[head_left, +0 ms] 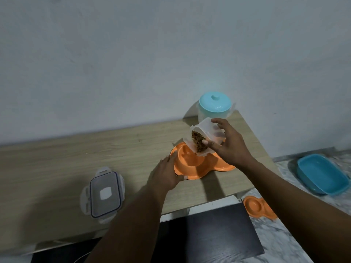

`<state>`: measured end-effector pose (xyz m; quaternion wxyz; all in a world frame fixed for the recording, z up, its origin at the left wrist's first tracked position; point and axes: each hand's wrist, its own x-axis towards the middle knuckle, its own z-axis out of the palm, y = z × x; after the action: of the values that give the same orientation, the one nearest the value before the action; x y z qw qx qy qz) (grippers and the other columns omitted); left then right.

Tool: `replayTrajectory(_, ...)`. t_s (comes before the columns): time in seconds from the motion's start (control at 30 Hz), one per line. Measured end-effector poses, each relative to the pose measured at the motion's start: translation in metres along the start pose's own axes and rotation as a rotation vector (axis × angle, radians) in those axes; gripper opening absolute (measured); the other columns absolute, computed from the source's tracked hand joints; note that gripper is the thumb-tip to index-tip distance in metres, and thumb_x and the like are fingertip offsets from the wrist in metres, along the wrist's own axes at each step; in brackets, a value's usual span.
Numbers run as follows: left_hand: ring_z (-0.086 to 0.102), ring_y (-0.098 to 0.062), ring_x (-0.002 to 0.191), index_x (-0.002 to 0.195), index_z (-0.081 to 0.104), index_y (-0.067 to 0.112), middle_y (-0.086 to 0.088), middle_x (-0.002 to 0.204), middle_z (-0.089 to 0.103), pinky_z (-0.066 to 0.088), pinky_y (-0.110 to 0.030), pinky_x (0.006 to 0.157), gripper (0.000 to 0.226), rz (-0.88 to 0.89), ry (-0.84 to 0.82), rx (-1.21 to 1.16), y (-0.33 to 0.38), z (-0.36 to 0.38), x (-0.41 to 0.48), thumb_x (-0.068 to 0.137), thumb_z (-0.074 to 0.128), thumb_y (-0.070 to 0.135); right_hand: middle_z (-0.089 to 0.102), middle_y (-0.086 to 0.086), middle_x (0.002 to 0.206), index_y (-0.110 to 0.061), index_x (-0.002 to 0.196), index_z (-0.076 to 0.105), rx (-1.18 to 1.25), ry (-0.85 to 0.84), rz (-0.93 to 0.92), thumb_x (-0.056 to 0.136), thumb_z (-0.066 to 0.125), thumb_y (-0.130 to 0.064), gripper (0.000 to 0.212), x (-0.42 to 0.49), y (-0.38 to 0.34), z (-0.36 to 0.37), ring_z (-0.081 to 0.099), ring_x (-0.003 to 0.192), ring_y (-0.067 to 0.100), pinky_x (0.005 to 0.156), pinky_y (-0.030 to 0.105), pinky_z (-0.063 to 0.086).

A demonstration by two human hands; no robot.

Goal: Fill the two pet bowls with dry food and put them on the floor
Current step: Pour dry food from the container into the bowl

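Observation:
An orange double pet bowl (187,168) sits on the wooden table (95,158) near its right end. My left hand (168,172) grips the bowl's left rim. My right hand (227,144) holds a clear plastic food container (204,134) tilted over the bowl's left well, with brown dry food (198,142) sliding toward its lower edge. A second orange double bowl (255,206) lies on the marble floor (281,242) to the right of the table.
The container's clear lid (104,194) lies on the table's front left. A jar with a turquoise lid (214,105) stands at the back right against the wall. A blue tray (322,174) rests on the floor at right. A dark board (212,230) lies below the table edge.

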<state>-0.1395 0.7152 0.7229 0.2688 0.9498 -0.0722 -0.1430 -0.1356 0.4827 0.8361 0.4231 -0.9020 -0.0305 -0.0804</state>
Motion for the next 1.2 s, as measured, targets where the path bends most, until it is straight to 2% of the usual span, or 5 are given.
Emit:
replayTrajectory(0.13, 0.041, -0.028, 0.137, 0.151, 0.016, 0.036, 0.001, 0.152, 0.042, 0.043, -0.052, 0.105, 0.110, -0.014, -0.015, 0.007, -0.001, 0.000, 0.003, 0.064, 0.076, 0.066, 0.055, 0.000, 0.139, -0.035, 0.137, 0.043, -0.029, 0.003, -0.032, 0.079, 0.081, -0.041, 0.070, -0.002, -0.003, 0.001, 0.050, 0.118, 0.011, 0.092, 0.052, 0.055)
replayTrajectory(0.33, 0.049, -0.023, 0.129, 0.141, 0.035, 0.031, 0.003, 0.141, 0.052, 0.047, -0.050, 0.099, 0.102, -0.073, -0.016, -0.005, -0.004, 0.003, 0.008, 0.056, 0.076, 0.069, 0.054, 0.000, 0.139, -0.034, 0.137, 0.043, -0.022, 0.022, -0.034, 0.079, 0.081, -0.040, 0.070, -0.003, -0.002, 0.003, 0.049, 0.118, 0.011, 0.091, 0.053, 0.056)
replayTrajectory(0.47, 0.055, -0.021, 0.121, 0.135, 0.039, 0.036, 0.006, 0.133, 0.058, 0.051, -0.048, 0.094, 0.105, -0.087, -0.019, -0.010, -0.009, 0.005, 0.013, 0.044, 0.068, 0.080, 0.054, 0.000, 0.138, -0.033, 0.137, 0.043, -0.011, 0.034, -0.040, 0.079, 0.080, -0.040, 0.069, -0.002, -0.002, 0.005, 0.050, 0.118, 0.013, 0.090, 0.053, 0.056)
replayTrajectory(0.9, 0.054, -0.024, 0.123, 0.136, 0.038, 0.033, 0.003, 0.132, 0.058, 0.049, -0.050, 0.096, 0.099, -0.107, -0.042, -0.005, -0.006, 0.005, 0.016, 0.053, 0.080, 0.066, 0.053, 0.002, 0.141, -0.031, 0.139, 0.044, -0.036, 0.024, -0.063, 0.079, 0.081, -0.041, 0.071, -0.003, -0.004, 0.007, 0.047, 0.118, 0.010, 0.092, 0.052, 0.055)
replayTrajectory(1.2, 0.053, -0.025, 0.126, 0.136, 0.037, 0.037, 0.005, 0.136, 0.056, 0.049, -0.051, 0.097, 0.106, -0.118, -0.048, -0.022, -0.010, 0.007, 0.017, 0.044, 0.072, 0.077, 0.055, 0.003, 0.137, -0.030, 0.137, 0.045, 0.006, 0.051, -0.023, 0.078, 0.081, -0.037, 0.069, -0.003, -0.001, 0.004, 0.051, 0.115, 0.013, 0.089, 0.052, 0.057)
